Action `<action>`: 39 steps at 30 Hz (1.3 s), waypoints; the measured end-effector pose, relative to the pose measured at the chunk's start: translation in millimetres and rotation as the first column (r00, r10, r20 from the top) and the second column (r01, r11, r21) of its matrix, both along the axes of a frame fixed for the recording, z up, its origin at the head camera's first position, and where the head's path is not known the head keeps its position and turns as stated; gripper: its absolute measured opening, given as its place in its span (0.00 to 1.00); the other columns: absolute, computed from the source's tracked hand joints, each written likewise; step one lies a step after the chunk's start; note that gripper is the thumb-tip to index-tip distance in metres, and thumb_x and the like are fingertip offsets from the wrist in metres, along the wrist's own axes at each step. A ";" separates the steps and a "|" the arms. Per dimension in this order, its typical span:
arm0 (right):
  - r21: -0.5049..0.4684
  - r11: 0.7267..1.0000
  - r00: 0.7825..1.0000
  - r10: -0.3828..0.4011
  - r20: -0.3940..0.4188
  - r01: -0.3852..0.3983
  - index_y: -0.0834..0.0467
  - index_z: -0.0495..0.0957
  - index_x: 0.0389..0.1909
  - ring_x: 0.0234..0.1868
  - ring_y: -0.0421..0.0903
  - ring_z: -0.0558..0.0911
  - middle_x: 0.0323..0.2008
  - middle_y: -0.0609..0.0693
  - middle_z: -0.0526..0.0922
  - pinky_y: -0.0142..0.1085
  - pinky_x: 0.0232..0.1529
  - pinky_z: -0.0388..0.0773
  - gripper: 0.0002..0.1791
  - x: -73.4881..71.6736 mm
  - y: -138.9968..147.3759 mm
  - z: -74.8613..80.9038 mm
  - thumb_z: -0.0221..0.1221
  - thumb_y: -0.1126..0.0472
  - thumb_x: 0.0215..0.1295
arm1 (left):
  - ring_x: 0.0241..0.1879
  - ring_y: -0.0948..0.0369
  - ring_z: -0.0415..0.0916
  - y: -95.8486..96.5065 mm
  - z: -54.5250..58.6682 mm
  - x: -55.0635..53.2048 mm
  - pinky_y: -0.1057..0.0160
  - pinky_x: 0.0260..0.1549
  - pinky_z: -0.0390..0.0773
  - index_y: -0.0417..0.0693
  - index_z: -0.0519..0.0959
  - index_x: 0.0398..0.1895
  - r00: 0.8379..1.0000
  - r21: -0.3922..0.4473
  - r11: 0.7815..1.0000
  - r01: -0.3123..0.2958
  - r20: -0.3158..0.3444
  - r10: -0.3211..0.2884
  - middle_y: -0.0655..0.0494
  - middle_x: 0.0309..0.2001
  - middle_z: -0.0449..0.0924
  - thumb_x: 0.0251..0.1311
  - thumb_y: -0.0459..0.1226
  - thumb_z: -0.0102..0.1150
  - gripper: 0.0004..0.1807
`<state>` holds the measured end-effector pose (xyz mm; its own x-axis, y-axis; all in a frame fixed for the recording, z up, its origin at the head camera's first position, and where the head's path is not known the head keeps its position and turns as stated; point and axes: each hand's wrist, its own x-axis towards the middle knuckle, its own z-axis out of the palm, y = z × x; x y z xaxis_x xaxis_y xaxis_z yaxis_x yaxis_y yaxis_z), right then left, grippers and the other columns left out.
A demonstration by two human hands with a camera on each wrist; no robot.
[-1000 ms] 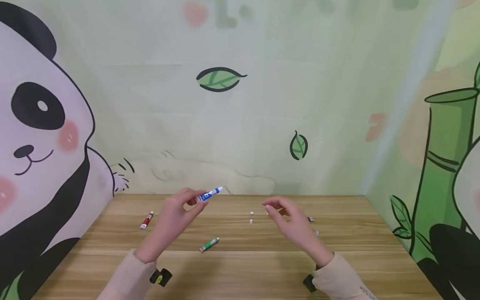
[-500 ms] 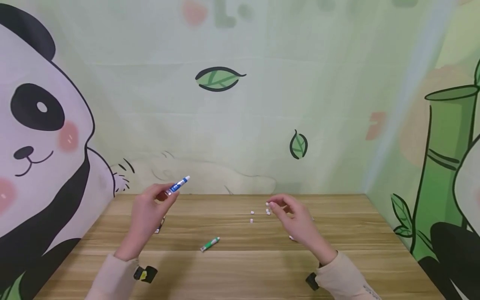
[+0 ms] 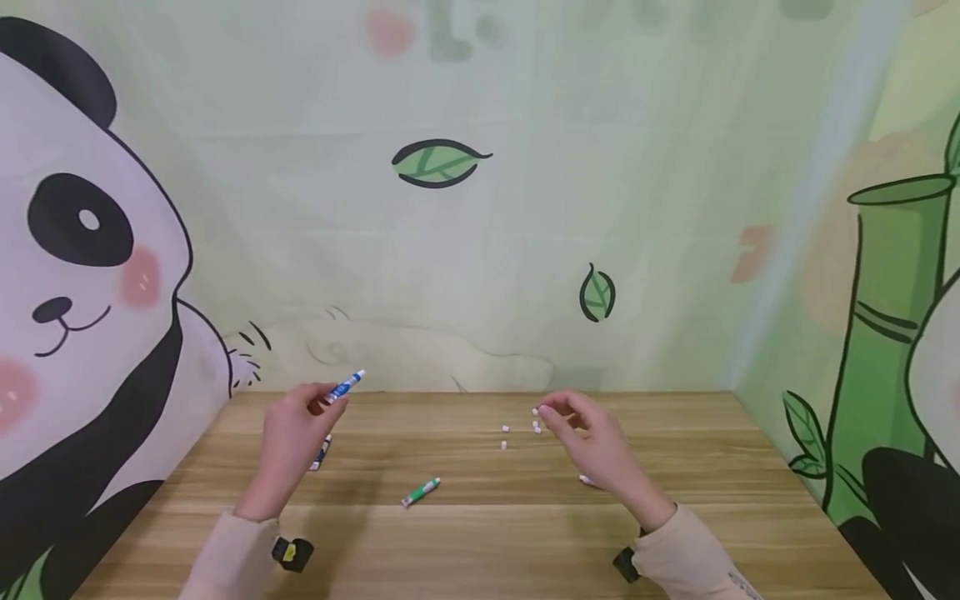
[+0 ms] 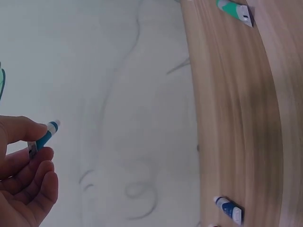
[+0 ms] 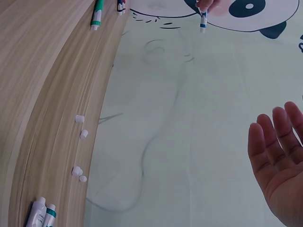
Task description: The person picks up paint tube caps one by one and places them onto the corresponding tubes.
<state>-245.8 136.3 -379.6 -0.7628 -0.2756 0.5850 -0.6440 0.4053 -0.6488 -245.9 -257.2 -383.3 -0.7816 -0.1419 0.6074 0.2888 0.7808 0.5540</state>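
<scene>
My left hand point(image 3: 288, 437) is raised over the left side of the table, pinching a blue paint tube point(image 3: 345, 387) between thumb and fingers. The tube's white tip points up and away from the hand, also in the left wrist view. My right hand point(image 3: 588, 433) hovers over the right side, its fingers loosely bent. In the right wrist view, that hand point(image 5: 279, 165) shows relaxed fingers with nothing in them. Several small white caps point(image 5: 79, 118) lie on the table; in the head view, one cap point(image 3: 536, 411) appears right at the right fingertips.
A green paint tube point(image 3: 421, 492) lies mid-table, and a dark blue tube point(image 3: 321, 453) lies beside the left wrist. Two more tubes point(image 5: 36, 213) show in the right wrist view, mostly hidden by my right hand in the head view. A printed cloth backdrop point(image 3: 480, 250) rises behind the table point(image 3: 465, 542).
My left hand has carried the blue paint tube leftward, away from the right hand. The right hand has shifted slightly right, and more white caps show beside its fingertips.
</scene>
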 end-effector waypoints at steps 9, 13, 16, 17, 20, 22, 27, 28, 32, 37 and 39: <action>0.010 1.000 1.000 0.000 0.027 0.000 0.55 0.83 0.46 0.42 0.43 0.80 0.40 0.47 0.84 0.40 0.46 0.79 0.09 -1.6 2.5 0.1 0.59 0.56 0.74 | 0.20 0.59 0.70 -13.1 -15.1 -15.3 0.65 0.17 0.69 0.32 0.84 0.42 0.986 -0.019 0.999 -0.029 0.162 0.031 0.46 0.30 0.83 0.63 0.36 0.65 0.13; 0.018 1.000 0.999 -0.014 0.035 0.013 0.55 0.83 0.46 0.42 0.42 0.80 0.41 0.44 0.83 0.40 0.46 0.79 0.10 -2.0 4.2 0.9 0.59 0.55 0.74 | 0.20 0.60 0.71 -18.9 -23.4 -23.3 0.63 0.18 0.71 0.32 0.84 0.41 0.969 -0.015 1.000 -0.015 0.248 0.018 0.46 0.30 0.83 0.62 0.35 0.65 0.12; 0.023 1.000 0.999 -0.021 0.034 0.021 0.55 0.83 0.46 0.42 0.42 0.80 0.41 0.44 0.84 0.41 0.46 0.79 0.10 -2.4 5.2 1.6 0.59 0.54 0.74 | 0.20 0.60 0.71 -22.7 -29.9 -28.9 0.62 0.19 0.71 0.32 0.83 0.40 0.943 0.013 1.000 -0.001 0.332 -0.003 0.48 0.27 0.81 0.62 0.34 0.63 0.11; 0.024 1.000 0.999 -0.022 0.031 0.021 0.55 0.83 0.46 0.42 0.42 0.80 0.41 0.44 0.84 0.41 0.46 0.80 0.10 -2.6 5.6 1.8 0.59 0.54 0.74 | 0.19 0.60 0.70 -23.6 -31.7 -30.5 0.63 0.18 0.71 0.32 0.83 0.40 0.934 0.019 1.000 -0.002 0.356 -0.005 0.49 0.25 0.80 0.62 0.34 0.63 0.11; 0.019 1.000 1.000 -0.021 0.020 0.021 0.55 0.83 0.46 0.42 0.42 0.80 0.40 0.44 0.84 0.41 0.46 0.80 0.09 -2.9 6.4 1.9 0.59 0.55 0.74 | 0.17 0.61 0.69 -25.8 -37.5 -34.5 0.63 0.16 0.70 0.31 0.82 0.39 0.906 0.037 0.999 0.004 0.422 -0.019 0.51 0.21 0.76 0.63 0.34 0.60 0.11; 0.019 1.000 1.000 -0.023 0.015 0.023 0.55 0.83 0.46 0.41 0.41 0.81 0.40 0.43 0.84 0.40 0.45 0.80 0.09 -2.6 6.8 2.0 0.59 0.55 0.74 | 0.16 0.61 0.68 -26.2 -40.5 -36.2 0.63 0.15 0.69 0.32 0.82 0.38 0.896 0.036 0.999 0.001 0.444 -0.017 0.52 0.20 0.75 0.62 0.34 0.59 0.10; 0.018 1.000 1.000 -0.021 0.008 0.020 0.57 0.83 0.46 0.41 0.41 0.81 0.40 0.42 0.84 0.40 0.45 0.80 0.10 -2.1 7.1 1.7 0.59 0.56 0.74 | 0.16 0.61 0.67 -25.6 -46.1 -37.5 0.63 0.16 0.69 0.33 0.81 0.34 0.879 0.023 1.000 0.008 0.477 -0.018 0.52 0.20 0.75 0.61 0.33 0.60 0.09; 0.016 1.000 1.000 -0.020 0.008 0.020 0.58 0.83 0.46 0.41 0.41 0.81 0.40 0.42 0.84 0.40 0.45 0.80 0.10 -2.0 7.1 1.6 0.59 0.56 0.74 | 0.16 0.61 0.67 -25.7 -47.3 -37.9 0.63 0.16 0.69 0.33 0.81 0.33 0.877 0.018 1.000 0.012 0.481 -0.019 0.52 0.20 0.75 0.60 0.33 0.60 0.08; 0.015 1.000 1.000 -0.015 0.014 0.014 0.58 0.83 0.46 0.41 0.42 0.81 0.40 0.44 0.85 0.40 0.46 0.80 0.11 -1.9 7.2 1.1 0.59 0.56 0.74 | 0.16 0.61 0.66 -26.9 -51.9 -40.0 0.64 0.16 0.67 0.33 0.81 0.30 0.865 0.002 1.000 0.019 0.502 -0.018 0.52 0.19 0.74 0.60 0.32 0.60 0.08; 0.007 1.000 1.000 -0.008 0.021 0.008 0.56 0.83 0.47 0.42 0.42 0.81 0.41 0.45 0.85 0.40 0.46 0.80 0.10 -2.9 7.5 -0.1 0.58 0.56 0.74 | 0.19 0.61 0.64 -28.6 -57.1 -43.5 0.64 0.18 0.67 0.37 0.80 0.27 0.846 -0.020 1.000 0.021 0.533 -0.007 0.53 0.21 0.74 0.60 0.34 0.62 0.08; 0.007 1.000 1.000 -0.010 0.019 0.009 0.55 0.83 0.47 0.42 0.42 0.81 0.41 0.44 0.85 0.39 0.45 0.79 0.10 -3.3 7.7 -0.3 0.58 0.56 0.74 | 0.18 0.61 0.63 -28.9 -59.6 -44.6 0.64 0.18 0.66 0.40 0.77 0.21 0.845 -0.034 0.999 0.017 0.535 0.004 0.55 0.19 0.71 0.60 0.35 0.63 0.12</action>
<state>-249.1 144.0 -380.0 -0.7764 -0.2723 0.5683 -0.6276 0.4158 -0.6582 -290.5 -286.0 -442.9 -0.9875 -0.1216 0.0999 -0.0386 0.8026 0.5953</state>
